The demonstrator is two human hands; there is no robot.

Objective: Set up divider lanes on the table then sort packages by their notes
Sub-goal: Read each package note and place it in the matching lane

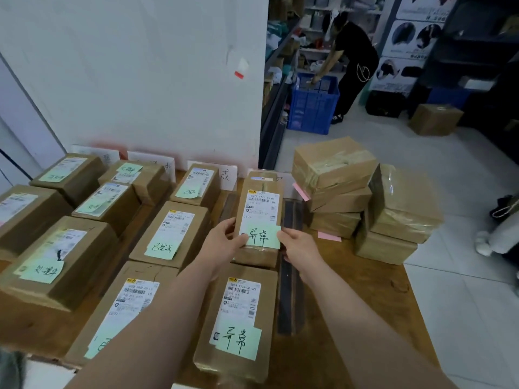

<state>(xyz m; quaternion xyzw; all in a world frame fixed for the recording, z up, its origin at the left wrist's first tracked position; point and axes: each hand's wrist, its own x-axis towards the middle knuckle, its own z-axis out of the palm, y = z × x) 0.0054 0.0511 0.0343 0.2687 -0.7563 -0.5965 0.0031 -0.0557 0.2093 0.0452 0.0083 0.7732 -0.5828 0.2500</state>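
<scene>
1. My left hand (pixel 224 242) grips the left edge of the package (pixel 259 209), thumb on top; my right hand (pixel 297 245) grips its right edge, fingers curled under; both hands hold this one package.
2. The wooden table (pixel 365 290) carries all the boxes; it stands against a white wall.
3. The unsorted stacks (pixel 334 169) occupy the far right of the table; two piles of brown taped boxes, touching each other; pink notes (pixel 329 236) stick out from their sides.
4. The sorted rows (pixel 174 234) fill the left and centre of the table; brown boxes lie label up in lines running away from me; each visible top bears a pale green slip.
5. The package I hold lies in the rightmost line, just beyond the near package (pixel 238 318); I cannot tell whether it rests fully on the table.
6. A dark divider strip (pixel 289 290) lies flat just right of that line, between it and the unsorted stacks.
7. White lane cards (pixel 227 175) lean on the wall at the head of the lines.
8. A green note (pixel 262 235) sits on the near end of the held package, between my thumbs; the near package carries a note with the same handwritten characters.
</scene>
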